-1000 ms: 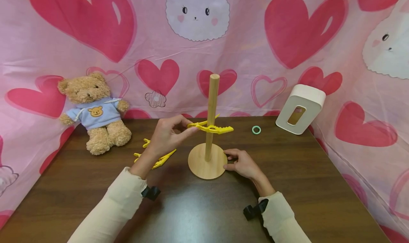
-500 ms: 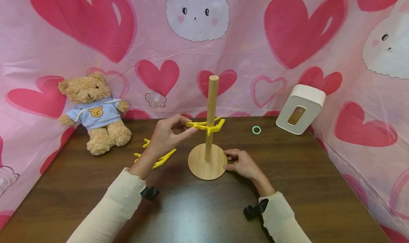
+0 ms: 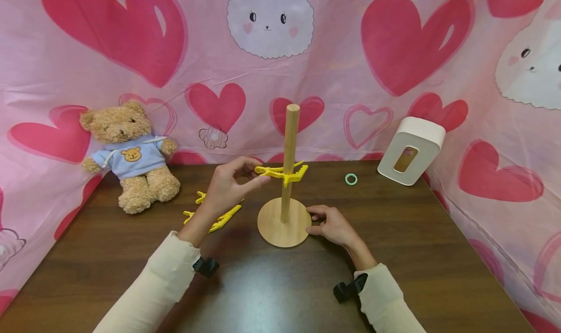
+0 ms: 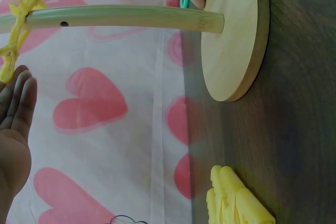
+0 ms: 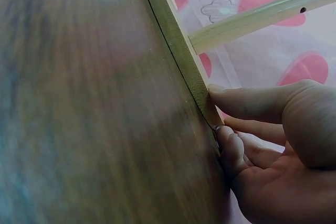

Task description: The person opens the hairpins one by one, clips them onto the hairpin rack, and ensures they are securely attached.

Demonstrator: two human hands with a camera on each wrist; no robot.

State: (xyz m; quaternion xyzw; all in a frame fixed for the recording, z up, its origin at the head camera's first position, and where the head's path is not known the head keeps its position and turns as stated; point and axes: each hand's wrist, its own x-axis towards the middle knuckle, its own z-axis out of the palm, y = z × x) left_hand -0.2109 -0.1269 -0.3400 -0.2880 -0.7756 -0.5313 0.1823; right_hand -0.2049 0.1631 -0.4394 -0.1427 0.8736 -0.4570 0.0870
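A wooden stand (image 3: 268,223) with a round base and an upright post is at the middle of the table. My left hand (image 3: 230,182) pinches the handle end of a yellow alligator hair clip (image 3: 291,177), thumb and fingertips at its left end. The clip's toothed jaws lie around the post about halfway up, one on either side. The left wrist view shows the hair clip (image 4: 20,24) across the post. My right hand (image 3: 331,226) grips the right rim of the base; in the right wrist view its thumb (image 5: 247,100) lies on the top edge, with fingers curled at the rim.
More yellow hair clips (image 3: 225,218) lie left of the stand, partly behind my left forearm. A teddy bear (image 3: 131,155) sits at the back left. A mint green ring (image 3: 351,179) and a white box with a slot (image 3: 412,150) are at the back right.
The hair clip's front jaw has swung in from reaching out to the right and now bends close at the post. My right hand keeps its place on the base.
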